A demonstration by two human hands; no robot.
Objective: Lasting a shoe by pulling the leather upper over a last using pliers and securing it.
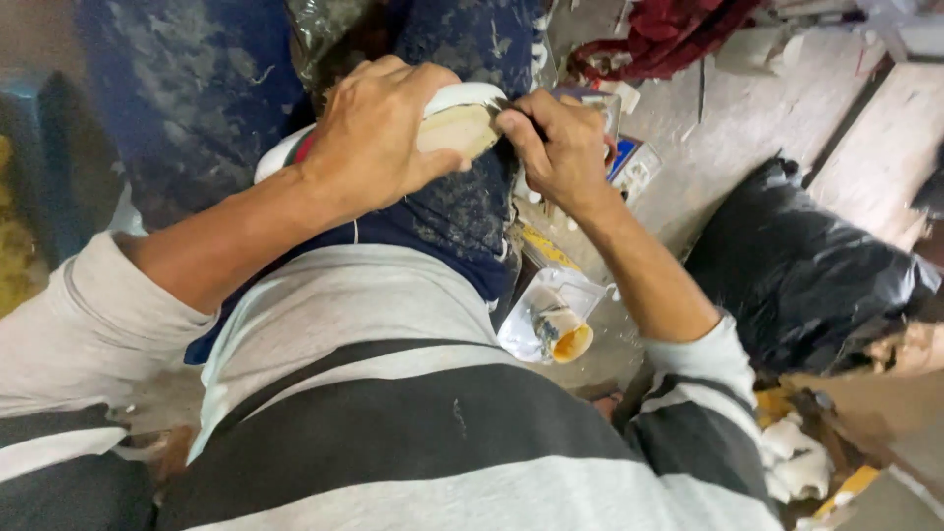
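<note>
My left hand (379,133) grips a shoe (458,120) with a white rim and a tan sole, held sole-up over my lap. My right hand (559,143) pinches a small dark tool at the shoe's toe edge; the tool's tip is mostly hidden by my fingers. Both hands meet at the shoe, above my stained blue trousers (197,88). I wear a grey and black striped long-sleeved shirt.
A small cup with yellow glue (562,334) lies in a clear plastic wrap on the floor by my right side. A black plastic bag (801,270) sits at right. Red cloth (669,39), a small box (634,167) and white scraps (796,457) lie around.
</note>
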